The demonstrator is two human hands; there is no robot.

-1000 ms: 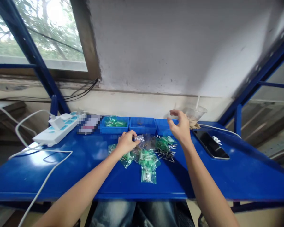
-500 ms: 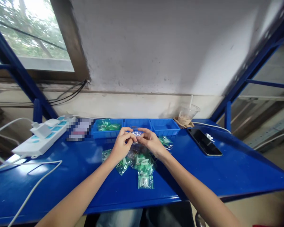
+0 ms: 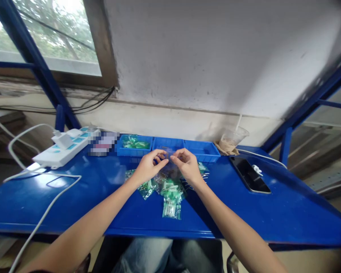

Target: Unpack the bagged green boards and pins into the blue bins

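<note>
Between my two hands, over the middle of the blue table, is a small clear plastic bag (image 3: 170, 167), blurred and hard to make out. My left hand (image 3: 151, 163) has thumb and fingers curled at the bag's left side. At its right side my right hand (image 3: 186, 163) pinches with thumb and forefinger. Below the hands lies a pile of green-and-clear packets (image 3: 171, 188) with white pieces inside. One packet (image 3: 172, 209) lies nearest the table's front edge, and another packet (image 3: 146, 189) is under my left wrist. Thin stick-like pieces (image 3: 205, 176) lie beside my right wrist.
Behind my hands stand three joined blue trays (image 3: 202, 156); the left one holds green packets (image 3: 135, 143). At the right are a plastic cup with a straw (image 3: 232, 139) and a phone (image 3: 250, 175). A power strip (image 3: 65, 148) and its white cable (image 3: 52, 201) occupy the left.
The view has shifted, so the bench appears tilted. Earlier the shiny plastic was bunched at my fingertips; now it looks more see-through and hangs lower. My left fingers are less bunched.
</note>
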